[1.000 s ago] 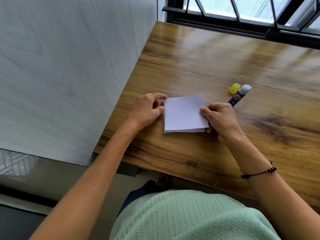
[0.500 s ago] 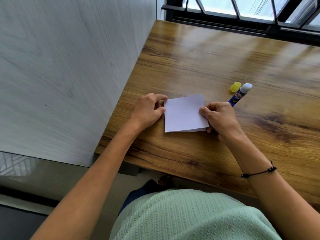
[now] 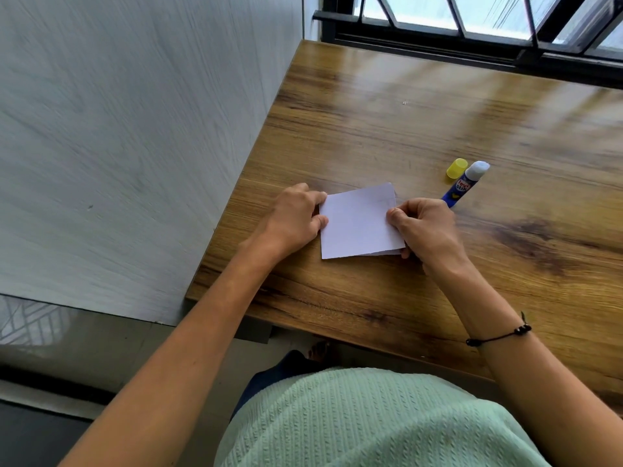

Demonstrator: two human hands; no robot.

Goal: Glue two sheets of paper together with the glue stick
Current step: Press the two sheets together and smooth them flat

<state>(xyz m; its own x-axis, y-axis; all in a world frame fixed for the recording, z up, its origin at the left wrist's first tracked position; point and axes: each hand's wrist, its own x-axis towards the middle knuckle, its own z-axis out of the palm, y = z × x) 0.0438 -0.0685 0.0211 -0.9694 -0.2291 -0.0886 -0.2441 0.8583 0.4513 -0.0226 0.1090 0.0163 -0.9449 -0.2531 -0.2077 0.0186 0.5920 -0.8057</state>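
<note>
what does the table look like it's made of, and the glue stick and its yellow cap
Table: wood or a wood-look laminate, hard to tell which; brown grain with dark knots and a smooth sheen reflecting the window light.
Glue stick: apparently plastic, a glossy blue tube with a printed label; the exposed tip is white, matte glue.
Yellow cap: likely plastic, slightly translucent.

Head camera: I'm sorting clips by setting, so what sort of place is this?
Probably a desk by a window in a home or study room. A wooden table stands against a grey wall under a black-framed window, holding only paper, a glue stick and its yellow cap.
</note>
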